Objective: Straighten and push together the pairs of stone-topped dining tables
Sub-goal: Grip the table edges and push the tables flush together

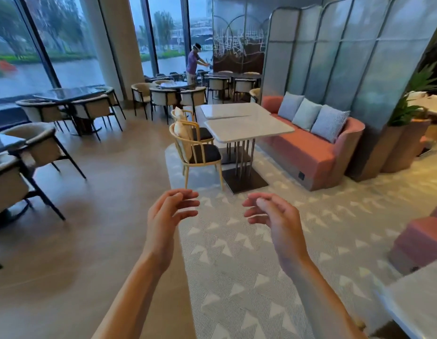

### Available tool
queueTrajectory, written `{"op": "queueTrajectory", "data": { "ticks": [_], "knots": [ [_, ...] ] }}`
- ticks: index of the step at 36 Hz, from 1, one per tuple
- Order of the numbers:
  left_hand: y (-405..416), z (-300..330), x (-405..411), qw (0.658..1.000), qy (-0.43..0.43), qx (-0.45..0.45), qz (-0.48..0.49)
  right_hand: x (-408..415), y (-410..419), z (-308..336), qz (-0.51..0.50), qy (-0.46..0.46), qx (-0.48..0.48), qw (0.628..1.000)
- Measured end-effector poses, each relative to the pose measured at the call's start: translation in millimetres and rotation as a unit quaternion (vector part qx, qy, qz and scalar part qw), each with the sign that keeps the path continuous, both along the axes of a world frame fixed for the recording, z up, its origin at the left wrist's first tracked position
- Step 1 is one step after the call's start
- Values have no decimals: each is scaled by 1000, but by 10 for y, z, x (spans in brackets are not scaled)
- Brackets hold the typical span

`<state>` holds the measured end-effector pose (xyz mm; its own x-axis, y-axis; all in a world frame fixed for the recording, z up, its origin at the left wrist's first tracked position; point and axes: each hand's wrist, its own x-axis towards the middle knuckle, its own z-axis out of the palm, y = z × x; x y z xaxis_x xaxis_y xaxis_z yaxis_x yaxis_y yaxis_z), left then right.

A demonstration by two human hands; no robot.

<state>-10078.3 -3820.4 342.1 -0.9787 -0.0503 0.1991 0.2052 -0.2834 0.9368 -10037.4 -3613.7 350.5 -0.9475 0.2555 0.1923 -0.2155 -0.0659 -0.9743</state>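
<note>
Two white stone-topped tables stand ahead beside a pink sofa. The near table (248,129) rests on a metal-rod pedestal with a dark square base. The far table (233,109) sits just behind it, skewed, with a narrow wedge-shaped gap between the two tops. My left hand (169,211) and my right hand (270,212) are raised in the air well short of the tables, fingers loosely curled, holding nothing. Another white tabletop edge (415,302) shows at the lower right.
Two wooden chairs (196,149) with cushions stand left of the tables. The pink sofa (308,148) with several pillows runs along their right. Dark tables with beige chairs (90,108) fill the left. A person (193,66) works far back. A planter (406,143) stands right.
</note>
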Motion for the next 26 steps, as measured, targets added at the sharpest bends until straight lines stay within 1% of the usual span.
{"op": "queueTrajectory", "data": {
  "ticks": [6,12,15,19,23,26],
  "knots": [
    [302,-247,-1361,999,-28,16,-19,-1215,211,-160,-24,-15,23,999],
    [653,-533,-2970,996,-46,29,-66,-2606,488,-361,-82,-43,41,995],
    [848,-527,-3780,994,-55,26,-88,-3299,603,-347,-114,-62,32,991],
    [1045,-370,-4691,992,-62,28,-110,-4099,702,-238,-132,-61,37,989],
    [1138,-263,-5517,991,-66,21,-111,-4914,768,-175,-146,-65,22,987],
    [1134,-327,-6146,993,-69,13,-100,-5555,823,-264,-148,-61,15,987]
  ]
}}
